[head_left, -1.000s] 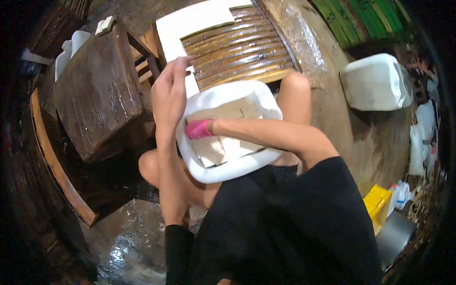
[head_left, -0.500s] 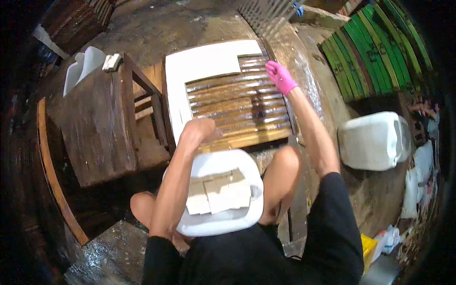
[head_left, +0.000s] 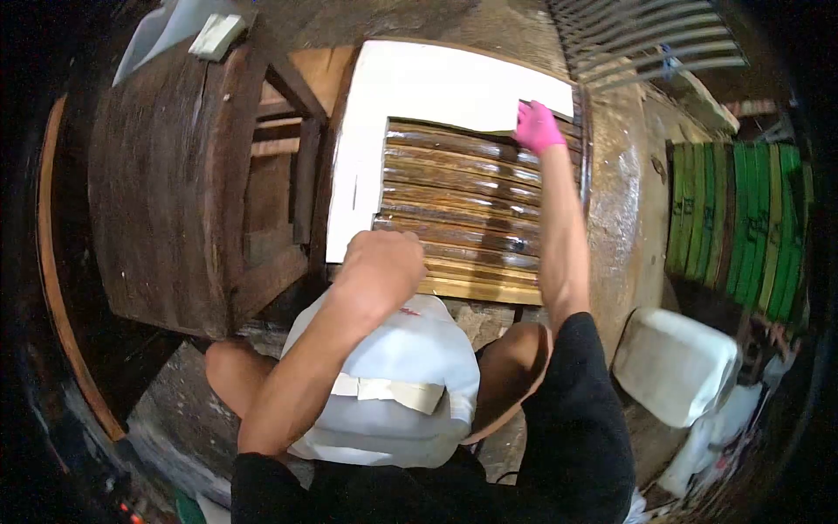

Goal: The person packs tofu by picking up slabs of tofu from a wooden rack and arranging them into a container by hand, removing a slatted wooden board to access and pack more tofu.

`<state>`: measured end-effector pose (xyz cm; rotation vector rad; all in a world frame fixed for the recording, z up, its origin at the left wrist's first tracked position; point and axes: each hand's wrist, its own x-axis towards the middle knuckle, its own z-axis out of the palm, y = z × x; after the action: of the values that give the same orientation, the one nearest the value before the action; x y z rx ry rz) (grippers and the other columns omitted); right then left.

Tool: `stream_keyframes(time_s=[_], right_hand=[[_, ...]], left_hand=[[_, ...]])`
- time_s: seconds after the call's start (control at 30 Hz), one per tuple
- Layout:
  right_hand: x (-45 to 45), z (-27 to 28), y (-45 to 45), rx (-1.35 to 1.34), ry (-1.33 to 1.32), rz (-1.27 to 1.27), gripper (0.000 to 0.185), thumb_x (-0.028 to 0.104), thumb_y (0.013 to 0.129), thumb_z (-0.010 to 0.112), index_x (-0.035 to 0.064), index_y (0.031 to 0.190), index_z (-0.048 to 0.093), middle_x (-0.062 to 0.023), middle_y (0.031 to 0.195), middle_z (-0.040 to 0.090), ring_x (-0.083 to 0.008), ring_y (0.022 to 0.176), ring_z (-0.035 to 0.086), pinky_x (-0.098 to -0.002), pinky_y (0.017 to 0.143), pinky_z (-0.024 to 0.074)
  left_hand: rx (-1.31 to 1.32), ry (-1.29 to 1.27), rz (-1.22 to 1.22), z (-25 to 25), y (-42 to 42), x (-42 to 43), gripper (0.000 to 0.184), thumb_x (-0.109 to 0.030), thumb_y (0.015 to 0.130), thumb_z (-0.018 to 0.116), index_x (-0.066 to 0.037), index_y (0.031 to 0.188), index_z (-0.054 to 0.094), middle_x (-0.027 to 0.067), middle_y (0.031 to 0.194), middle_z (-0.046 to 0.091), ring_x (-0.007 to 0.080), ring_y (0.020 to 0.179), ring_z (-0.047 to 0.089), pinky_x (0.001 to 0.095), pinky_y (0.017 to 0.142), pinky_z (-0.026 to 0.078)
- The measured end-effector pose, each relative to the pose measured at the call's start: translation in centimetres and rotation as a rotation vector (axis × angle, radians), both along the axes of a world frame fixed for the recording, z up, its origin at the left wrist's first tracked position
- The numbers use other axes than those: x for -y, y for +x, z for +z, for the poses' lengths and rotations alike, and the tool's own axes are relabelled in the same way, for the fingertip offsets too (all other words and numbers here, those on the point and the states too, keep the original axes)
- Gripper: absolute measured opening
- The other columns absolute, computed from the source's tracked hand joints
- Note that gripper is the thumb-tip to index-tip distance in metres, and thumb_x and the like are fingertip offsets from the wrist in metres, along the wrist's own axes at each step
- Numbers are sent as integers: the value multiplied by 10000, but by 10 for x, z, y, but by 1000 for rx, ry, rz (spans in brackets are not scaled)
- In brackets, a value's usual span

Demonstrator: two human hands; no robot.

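Note:
My right hand (head_left: 539, 128), in a pink glove, reaches to the far right of a slatted wooden rack (head_left: 463, 188). Its fingers are bent together at the inner edge of a white layer (head_left: 436, 79), which lies along the rack's far and left sides. Whether they grip anything is hidden. My left hand (head_left: 384, 266), bare, is closed with knuckles up above the rack's near left edge. What it holds, if anything, is out of sight. Below it, between my knees, a white plastic tub (head_left: 406, 345) appears tilted, with pale flat blocks (head_left: 401, 391) inside.
To the left stands a dark wooden table (head_left: 166, 183) with a small pale block (head_left: 217, 37) on its corner. Green slatted frames (head_left: 733, 223) and a whitish plastic jug (head_left: 676, 362) are on the right. A metal grille (head_left: 646, 39) leans at the back.
My view has shifted, so the rack appears farther right. My right hand has come to the white layer's edge from the rack's right side. The tub looks more tilted, hiding most blocks.

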<state>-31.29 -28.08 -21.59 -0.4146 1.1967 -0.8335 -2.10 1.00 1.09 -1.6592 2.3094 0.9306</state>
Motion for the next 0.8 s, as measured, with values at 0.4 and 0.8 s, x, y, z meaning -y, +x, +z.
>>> stream_keyframes(time_s=[0.4, 0.8], right_hand=[[-86, 52, 47, 466, -220, -135, 743, 466, 871, 338, 29, 1471, 334, -209, 1530, 324, -488, 1358, 339, -782, 1043, 237], [-363, 271, 63, 974, -403, 74, 854, 566, 856, 478, 209, 1566, 166, -212, 1602, 126, -510, 1440, 135, -739, 1108, 146]], left_hand=[[72, -93, -17, -5, -1, 0, 161, -81, 789, 596, -64, 781, 756, 147, 826, 725, 299, 820, 710, 404, 699, 565], [-64, -67, -211, -6, 9, 15, 441, -436, 861, 668, -6, 930, 730, 200, 897, 706, 356, 829, 678, 444, 761, 538]])
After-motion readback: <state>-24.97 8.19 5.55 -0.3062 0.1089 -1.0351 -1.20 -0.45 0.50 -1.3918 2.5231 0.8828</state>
